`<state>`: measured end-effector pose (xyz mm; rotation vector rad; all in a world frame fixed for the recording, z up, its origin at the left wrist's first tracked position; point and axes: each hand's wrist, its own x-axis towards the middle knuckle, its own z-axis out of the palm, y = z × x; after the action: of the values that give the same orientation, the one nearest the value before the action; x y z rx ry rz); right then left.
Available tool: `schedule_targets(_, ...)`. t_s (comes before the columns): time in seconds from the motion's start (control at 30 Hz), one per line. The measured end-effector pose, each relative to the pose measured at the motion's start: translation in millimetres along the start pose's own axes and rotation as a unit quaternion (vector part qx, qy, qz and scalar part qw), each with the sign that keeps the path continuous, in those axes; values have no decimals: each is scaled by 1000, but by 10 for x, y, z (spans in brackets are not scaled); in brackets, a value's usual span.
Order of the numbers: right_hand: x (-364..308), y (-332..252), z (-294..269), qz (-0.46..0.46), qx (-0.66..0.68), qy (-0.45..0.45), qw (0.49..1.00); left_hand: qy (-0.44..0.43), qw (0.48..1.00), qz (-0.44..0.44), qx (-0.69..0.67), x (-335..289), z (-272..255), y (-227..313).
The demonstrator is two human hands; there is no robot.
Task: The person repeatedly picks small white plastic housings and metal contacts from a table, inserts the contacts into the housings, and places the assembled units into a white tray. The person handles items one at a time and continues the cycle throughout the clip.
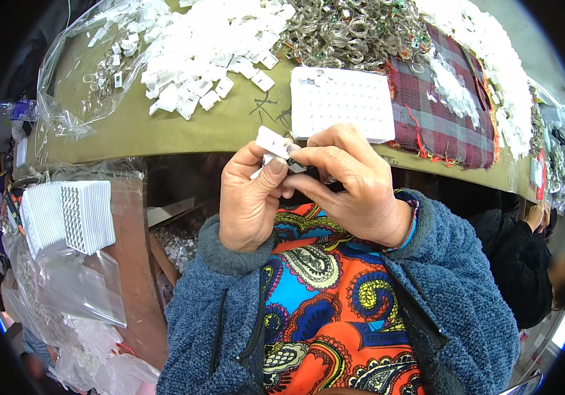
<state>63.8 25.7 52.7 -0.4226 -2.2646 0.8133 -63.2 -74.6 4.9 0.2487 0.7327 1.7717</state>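
My left hand [253,194] is closed around small white plastic housings [271,142], pinched between thumb and fingers in front of my chest. One piece sticks up above the fingertips and another shows partly below it. My right hand [355,178] meets it from the right. Its thumb and fingers are pinched at the housings' edge, where a small dark bit shows; the fingers hide most of it. Just beyond my hands, a white tray [373,131] with rows of small bumps lies at the table's edge.
A heap of white plastic housings [197,49] and a pile of coiled clear cables [355,33] cover the far table [118,135]. To the right lies a plaid cloth [421,118] with white parts. Stacked white trays [88,214] stand at left. A person in black [526,276] works at right.
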Motion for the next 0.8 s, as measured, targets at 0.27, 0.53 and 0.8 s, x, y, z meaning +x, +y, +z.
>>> schedule_targets(0.27,5,88,32,-92,-19,21,995,9,1000,17,12,-39,39,-32)
schedule_targets(0.53,-20,120,32,-133,-21,36,990,1,998,56,-17,-52,71,-25)
schedule_targets(0.8,42,142,-49,-155,19,-46,987,-18,991,92,91,-41,17,13)
